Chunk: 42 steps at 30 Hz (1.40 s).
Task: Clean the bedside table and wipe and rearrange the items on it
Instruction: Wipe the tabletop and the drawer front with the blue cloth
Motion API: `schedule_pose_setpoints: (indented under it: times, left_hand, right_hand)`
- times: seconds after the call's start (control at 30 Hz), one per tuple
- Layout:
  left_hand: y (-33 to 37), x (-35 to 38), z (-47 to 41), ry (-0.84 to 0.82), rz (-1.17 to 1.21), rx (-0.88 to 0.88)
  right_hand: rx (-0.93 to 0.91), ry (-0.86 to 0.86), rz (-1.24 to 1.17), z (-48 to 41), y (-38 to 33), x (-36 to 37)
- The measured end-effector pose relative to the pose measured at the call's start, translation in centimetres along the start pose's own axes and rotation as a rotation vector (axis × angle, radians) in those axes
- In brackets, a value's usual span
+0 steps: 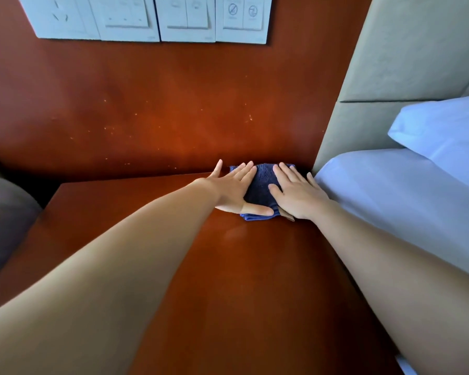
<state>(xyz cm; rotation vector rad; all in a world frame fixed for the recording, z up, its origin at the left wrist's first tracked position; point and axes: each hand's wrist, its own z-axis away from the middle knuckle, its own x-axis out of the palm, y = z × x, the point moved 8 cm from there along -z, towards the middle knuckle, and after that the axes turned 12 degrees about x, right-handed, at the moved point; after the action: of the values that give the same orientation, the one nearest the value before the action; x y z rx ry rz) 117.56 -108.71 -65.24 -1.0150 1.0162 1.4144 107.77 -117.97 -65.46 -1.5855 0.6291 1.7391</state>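
A folded dark blue cloth (261, 182) lies at the far right corner of the reddish-brown bedside table (228, 272), against the wooden wall panel. My left hand (234, 189) lies flat on the cloth's left part, fingers spread, thumb along its near edge. My right hand (295, 194) presses flat on its right part, fingers apart. Neither hand curls around the cloth. No other items show on the tabletop.
A wooden wall panel (160, 109) rises behind the table, with a row of white switches and a socket (152, 18) up high. A bed with a pale blue sheet (395, 207) and pillow (444, 131) borders the table's right side, under a padded grey headboard (406, 55). A grey cushion (3, 212) sits at left.
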Motion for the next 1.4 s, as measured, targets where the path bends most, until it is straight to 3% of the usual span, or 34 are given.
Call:
schedule_pose_setpoints:
  times: [0.4,0.7,1.13,1.4]
  left_hand:
    - [0.0,0.7,0.3,0.015,0.038,0.026]
    - [5.5,3.3,7.9,0.0,0.088,0.061]
    - [2.8,7.6,25.1,-0.056,0.033,-0.01]
    - [2.8,7.3,29.2,-0.109,0.004,-0.027]
  right_hand:
    - [-0.014,0.006,-0.031,1.0,0.2,0.5]
    - [0.003,0.071,0.055,11.1,-0.2,1.5]
    - [-0.057,0.047,0.061,22.6,-12.8,4.1]
    - [-0.076,-0.076,0.129,25.0,-14.9,3.9]
